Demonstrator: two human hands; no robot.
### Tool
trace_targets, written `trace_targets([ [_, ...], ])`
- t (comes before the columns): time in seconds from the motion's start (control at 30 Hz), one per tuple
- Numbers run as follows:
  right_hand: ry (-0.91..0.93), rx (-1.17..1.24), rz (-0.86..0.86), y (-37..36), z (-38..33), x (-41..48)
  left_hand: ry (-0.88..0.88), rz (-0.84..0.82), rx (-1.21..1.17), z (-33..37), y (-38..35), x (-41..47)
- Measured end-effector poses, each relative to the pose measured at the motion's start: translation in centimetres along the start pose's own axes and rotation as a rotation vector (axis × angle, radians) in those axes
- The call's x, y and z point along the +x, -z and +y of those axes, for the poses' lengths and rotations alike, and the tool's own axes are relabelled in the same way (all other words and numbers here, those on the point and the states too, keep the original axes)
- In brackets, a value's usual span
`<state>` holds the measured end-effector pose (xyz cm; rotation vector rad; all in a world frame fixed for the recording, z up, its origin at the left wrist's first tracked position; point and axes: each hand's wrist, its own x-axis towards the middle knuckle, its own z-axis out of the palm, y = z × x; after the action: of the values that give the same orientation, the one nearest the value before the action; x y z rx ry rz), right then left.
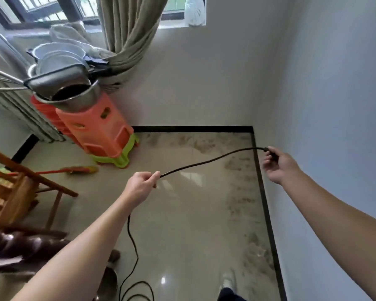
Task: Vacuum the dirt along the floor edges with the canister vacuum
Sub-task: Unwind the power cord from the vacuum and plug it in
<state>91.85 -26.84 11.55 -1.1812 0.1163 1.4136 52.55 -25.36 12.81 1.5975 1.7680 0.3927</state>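
Pinching the power cord [204,163] in left hand [140,186] fingers, clamping its plug end in the right hand [279,165], nearer the wall [334,105]. Stretched left-to-right above dirt [241,192] lining the floor edge [263,192]; canister vacuum unseen.

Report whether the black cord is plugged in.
Unplugged: the end of the black cord is gripped in the right hand, in the air near the wall; the left hand pinches it farther along.

Left hand [139,185], right hand [278,166] and forearms [85,246] are bare; one white shoe [227,279] and a dark trouser leg [229,296] show.
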Motion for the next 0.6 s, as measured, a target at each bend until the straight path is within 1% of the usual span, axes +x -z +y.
trace_targets([
  [0.17,0.026,0.219,0.042,-2.2,-5.2,6.3,-0.025,-0.050,0.187,4.9,-1.0,7.0],
  [0.3,0.040,0.209,0.045,-5.7,-8.3,10.6,-0.034,-0.040,0.257,7.3,-1.0,13.3],
  [0.37,0.034,0.229,0.019,-7.3,-9.3,13.2,-0.065,-0.033,0.343,8.1,-1.3,17.1],
  [0.43,-0.001,0.238,0.041,-8.8,-10.1,16.2,-0.101,-0.035,0.433,8.7,-1.9,21.6],
  [0.5,-0.056,0.119,0.136,-9.6,-10.3,19.6,-0.145,-0.055,0.492,9.0,-2.7,26.7],
  [0.6,-0.085,-0.183,0.329,-9.7,-8.9,25.3,-0.208,-0.118,0.545,9.0,-4.6,33.9],
])
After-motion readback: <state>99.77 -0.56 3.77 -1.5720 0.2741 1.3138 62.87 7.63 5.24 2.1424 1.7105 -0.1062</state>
